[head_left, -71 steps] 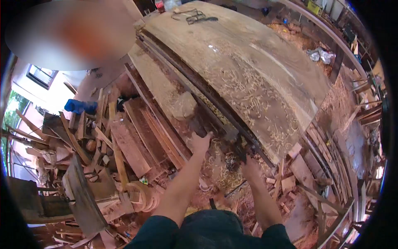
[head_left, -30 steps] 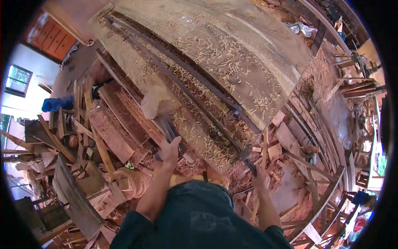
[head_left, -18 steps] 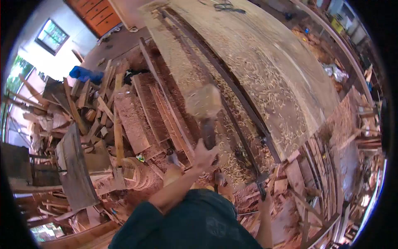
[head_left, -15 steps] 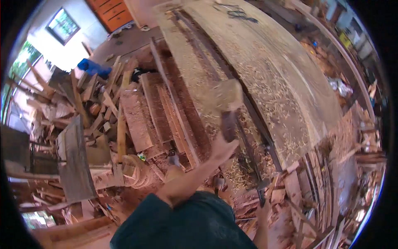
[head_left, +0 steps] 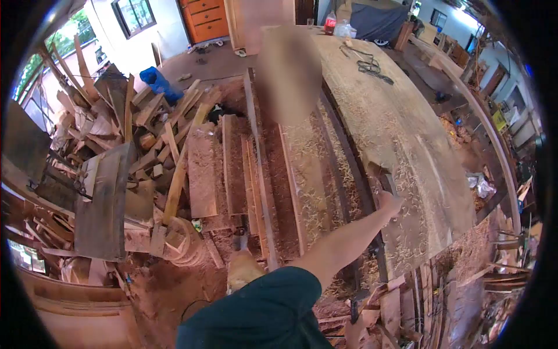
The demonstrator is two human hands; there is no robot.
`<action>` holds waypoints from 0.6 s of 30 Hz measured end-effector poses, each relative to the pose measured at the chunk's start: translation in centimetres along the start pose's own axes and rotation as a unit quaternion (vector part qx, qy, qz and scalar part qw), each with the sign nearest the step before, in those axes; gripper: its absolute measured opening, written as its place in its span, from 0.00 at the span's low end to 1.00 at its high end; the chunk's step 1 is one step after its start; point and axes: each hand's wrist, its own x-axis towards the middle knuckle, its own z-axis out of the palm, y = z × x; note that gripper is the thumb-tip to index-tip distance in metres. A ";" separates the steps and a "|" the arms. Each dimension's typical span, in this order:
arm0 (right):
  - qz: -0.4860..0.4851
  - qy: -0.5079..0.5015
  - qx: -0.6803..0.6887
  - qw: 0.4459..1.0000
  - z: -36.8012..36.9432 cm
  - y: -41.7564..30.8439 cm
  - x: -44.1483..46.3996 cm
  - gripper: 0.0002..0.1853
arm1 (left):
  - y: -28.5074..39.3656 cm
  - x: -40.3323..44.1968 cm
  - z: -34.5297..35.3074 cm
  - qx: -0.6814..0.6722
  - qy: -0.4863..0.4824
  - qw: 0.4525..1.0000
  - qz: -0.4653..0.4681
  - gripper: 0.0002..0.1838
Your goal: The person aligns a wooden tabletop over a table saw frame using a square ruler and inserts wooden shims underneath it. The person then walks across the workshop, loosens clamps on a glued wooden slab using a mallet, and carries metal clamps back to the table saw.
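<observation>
My left arm reaches forward over a broad wooden slab strewn with curly shavings. My left hand is closed around the dark handle of what looks like a hand brush, its tan end low over the slab near a long dark bar. Low in the view, my right hand is partly visible at a black ribbed handle, just off the slab's near end. The fingers there seem wrapped round it. A blurred patch hides part of the far boards.
Scrap wood is heaped at left beside a blue bundle. Planks lie in reddish sawdust. A coiled cord rests on the slab, with a red-labelled bottle at its far end. More wood strips lie at lower right.
My left hand has swung right with the brush, from above the left boards to the slab beyond the dark bar. My right hand and the black handle appear lower. The view has shifted.
</observation>
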 end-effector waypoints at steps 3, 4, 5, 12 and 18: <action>-0.003 -0.036 0.027 0.999 -1.3 -0.6 -0.8 0.19 | 1.6 -2.4 -2.1 0.188 -0.138 0.970 0.073 0.14; 0.008 -0.093 0.087 0.992 -1.7 0.2 0.1 0.21 | 1.0 -2.5 -3.0 0.210 -0.182 0.944 0.179 0.14; 0.017 -0.150 0.145 0.978 -2.0 1.3 1.1 0.23 | -0.4 -2.4 -4.1 0.228 -0.221 0.905 0.283 0.15; -0.093 -0.089 0.061 0.990 -5.8 0.6 1.9 0.32 | -4.3 -9.4 -23.5 0.225 -0.123 0.960 0.109 0.21; -0.100 -0.074 0.197 0.973 -6.2 1.5 10.2 0.22 | -22.4 -11.0 -45.2 0.386 0.150 0.907 0.079 0.30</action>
